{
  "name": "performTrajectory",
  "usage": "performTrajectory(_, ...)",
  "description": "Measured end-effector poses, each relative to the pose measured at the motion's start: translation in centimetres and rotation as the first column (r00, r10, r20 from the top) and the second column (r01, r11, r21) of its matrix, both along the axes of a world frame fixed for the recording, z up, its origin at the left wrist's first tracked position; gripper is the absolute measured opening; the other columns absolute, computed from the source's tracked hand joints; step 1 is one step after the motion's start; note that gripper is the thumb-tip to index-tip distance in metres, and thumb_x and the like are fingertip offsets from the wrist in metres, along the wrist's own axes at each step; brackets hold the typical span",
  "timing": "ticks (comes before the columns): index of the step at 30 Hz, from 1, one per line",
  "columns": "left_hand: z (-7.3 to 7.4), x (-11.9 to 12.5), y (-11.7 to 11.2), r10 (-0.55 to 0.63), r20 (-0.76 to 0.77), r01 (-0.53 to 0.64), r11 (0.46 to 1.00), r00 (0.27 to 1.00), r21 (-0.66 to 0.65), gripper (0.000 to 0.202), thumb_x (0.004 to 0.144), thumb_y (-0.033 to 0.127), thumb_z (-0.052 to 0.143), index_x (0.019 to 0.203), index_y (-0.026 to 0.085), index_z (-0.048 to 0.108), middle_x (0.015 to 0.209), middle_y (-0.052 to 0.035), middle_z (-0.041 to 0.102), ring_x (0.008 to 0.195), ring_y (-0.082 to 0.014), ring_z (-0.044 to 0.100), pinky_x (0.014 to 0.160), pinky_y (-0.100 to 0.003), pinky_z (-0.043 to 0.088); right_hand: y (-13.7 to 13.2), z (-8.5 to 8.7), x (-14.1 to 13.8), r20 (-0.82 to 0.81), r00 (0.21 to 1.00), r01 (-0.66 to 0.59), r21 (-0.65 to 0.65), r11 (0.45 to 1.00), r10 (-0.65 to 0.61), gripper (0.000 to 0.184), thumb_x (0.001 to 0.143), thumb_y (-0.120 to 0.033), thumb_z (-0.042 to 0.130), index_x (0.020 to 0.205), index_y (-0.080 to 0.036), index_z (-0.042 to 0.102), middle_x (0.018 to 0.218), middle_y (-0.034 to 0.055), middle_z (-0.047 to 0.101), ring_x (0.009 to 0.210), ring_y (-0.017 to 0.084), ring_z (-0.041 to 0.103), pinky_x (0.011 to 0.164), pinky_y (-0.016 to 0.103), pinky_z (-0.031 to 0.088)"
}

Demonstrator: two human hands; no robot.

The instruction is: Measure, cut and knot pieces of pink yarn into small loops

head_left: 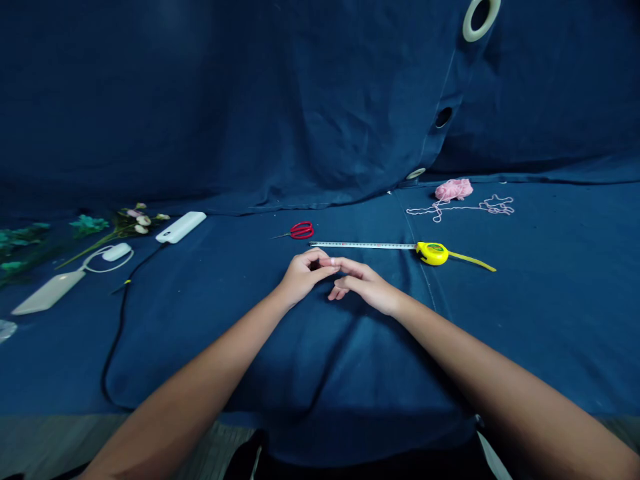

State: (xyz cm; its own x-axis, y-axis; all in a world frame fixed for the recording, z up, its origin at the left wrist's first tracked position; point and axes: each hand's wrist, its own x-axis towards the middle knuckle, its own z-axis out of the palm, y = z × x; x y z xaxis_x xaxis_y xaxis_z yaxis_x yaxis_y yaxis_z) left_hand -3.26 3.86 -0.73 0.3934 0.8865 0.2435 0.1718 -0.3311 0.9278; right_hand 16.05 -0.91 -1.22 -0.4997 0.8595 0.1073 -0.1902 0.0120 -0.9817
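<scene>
Navy cloth (210, 360) — left hand (303, 277), right hand (363, 287) touching; one tape measure (433, 253)

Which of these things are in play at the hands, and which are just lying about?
Likely in play, nearest the left hand and right hand:
tape measure
red scissors

Probably just lying about:
pink yarn
artificial flowers
white power bank
black cable

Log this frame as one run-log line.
left hand: nothing seen held | right hand: nothing seen held, touching left hand | near: yellow tape measure, red scissors
</scene>
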Motion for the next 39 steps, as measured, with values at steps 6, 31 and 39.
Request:
performTrajectory(6,0.2,0.2,-0.2,0.004,-0.004,-0.004,0.999,1.0,-0.033,0.022,0.081,0.035,0.078,0.075,0.017,0.069,0.08,0.0,0.059,0.077,-0.0158,0.054,0.074,-0.029,0.043,0.3,-0.3,0.0,-0.007,1.0,-0.021,-0.03,0.999,0.02,0.053,0.092,-0.025,0.063,0.145,-0.021,0.059,0.1,0.0052,0.076,0.083,0.018,0.075,0.08,0.032,0.058)
performTrajectory(31,0.2,-0.1,0.0,0.032,0.157,0.019,0.95,0.987,-0.312,0.018,0.073,0.028,0.083,0.077,0.016,0.07,0.074,0.0004,0.07,0.074,-0.0147,0.063,0.076,-0.027,0.047,0.6,-0.3,0.4,-0.158,0.987,-0.049,-0.179,0.983,0.021,0.054,0.089,-0.031,0.07,0.141,-0.019,0.062,0.104,0.0092,0.078,0.084,0.022,0.077,0.081,0.036,0.057)
performTrajectory(39,0.2,-1.1,0.7,-0.203,0.07,0.214,0.946,0.977,-0.244,0.022,0.082,0.034,0.08,0.087,0.014,0.073,0.079,-0.0026,0.072,0.075,-0.015,0.063,0.075,-0.027,0.044,1.3,-0.8,0.9,-0.263,0.964,-0.094,-0.206,0.974,0.038,0.029,0.093,-0.029,0.062,0.115,-0.014,0.075,0.093,0.0084,0.073,0.077,0.017,0.068,0.076,0.032,0.055)
